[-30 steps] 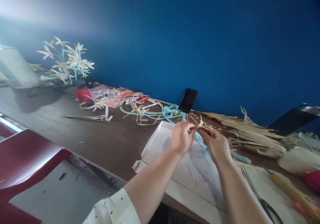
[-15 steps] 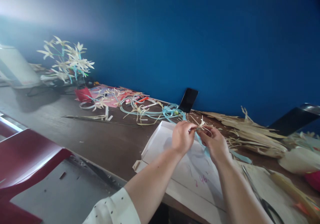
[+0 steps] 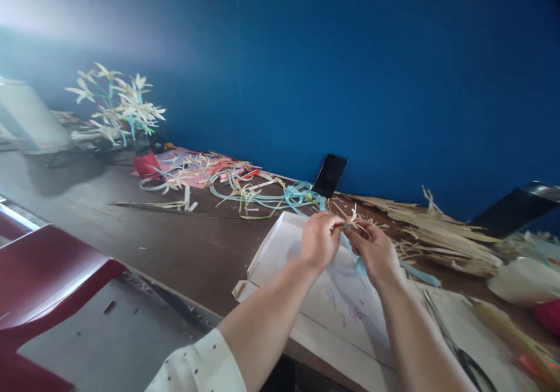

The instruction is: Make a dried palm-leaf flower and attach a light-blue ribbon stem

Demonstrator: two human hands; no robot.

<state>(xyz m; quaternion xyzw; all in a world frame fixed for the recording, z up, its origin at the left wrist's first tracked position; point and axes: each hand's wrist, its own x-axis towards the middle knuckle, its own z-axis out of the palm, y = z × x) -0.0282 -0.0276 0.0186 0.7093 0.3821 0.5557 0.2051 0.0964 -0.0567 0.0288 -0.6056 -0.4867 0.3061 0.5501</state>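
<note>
My left hand (image 3: 321, 237) is closed, its fingertips pinching the base of a small cream flower (image 3: 352, 219) made of thin, pale strips. From the other side my right hand (image 3: 371, 245) pinches at the same spot, fingers bent. A light blue ribbon (image 3: 361, 265) hangs down from between the hands. Both hands are above an opened white cardboard box (image 3: 280, 252) with purple writing on it. My fingers hide the lower part of the flower.
Scissors (image 3: 459, 345) lie at right. Dried husks (image 3: 455, 237) spread along the blue wall. A phone (image 3: 331, 175) leans there. Coiled blue strips (image 3: 245, 191) lie left of it. Finished cream flowers (image 3: 126, 103) stand in a red pot (image 3: 146, 165). A red chair (image 3: 48, 281) is at lower left.
Both hands stay almost in the same place. The flower and the hanging ribbon have shifted very slightly between my fingers.
</note>
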